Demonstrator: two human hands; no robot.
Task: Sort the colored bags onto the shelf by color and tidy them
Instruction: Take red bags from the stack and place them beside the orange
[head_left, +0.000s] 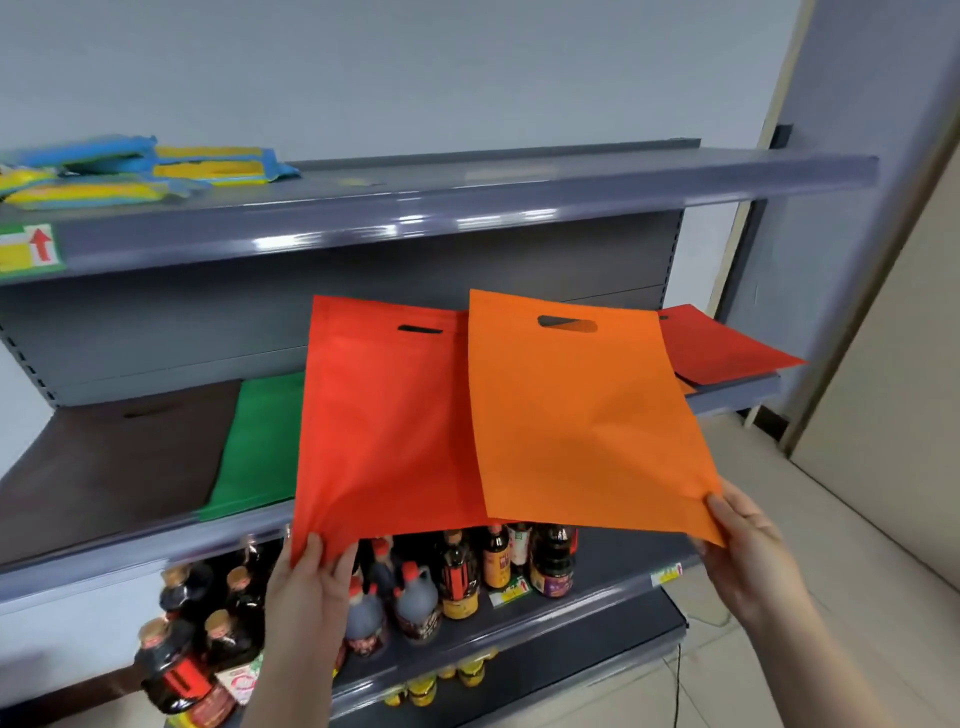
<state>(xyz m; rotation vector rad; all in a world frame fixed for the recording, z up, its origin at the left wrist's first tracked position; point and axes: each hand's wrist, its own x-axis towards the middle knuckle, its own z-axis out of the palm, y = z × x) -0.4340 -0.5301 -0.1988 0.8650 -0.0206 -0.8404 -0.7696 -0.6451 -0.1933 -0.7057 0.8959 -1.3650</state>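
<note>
My left hand (311, 577) pinches the bottom left corner of a red bag (384, 426), held up in front of the middle shelf (156, 545). My right hand (743, 540) pinches the bottom right corner of an orange bag (582, 415), which overlaps the red one's right side. Flat on the middle shelf lie a dark brown bag (114, 452) at the left and a green bag (260, 447) beside it. A darker red bag (717, 348) lies at the shelf's right end, overhanging the edge, with a sliver of orange under it.
The top shelf (467, 208) holds yellow and blue packs (130, 169) at its left. Below the middle shelf stand several dark sauce bottles (457, 571). A wall and tiled floor (831, 571) lie to the right.
</note>
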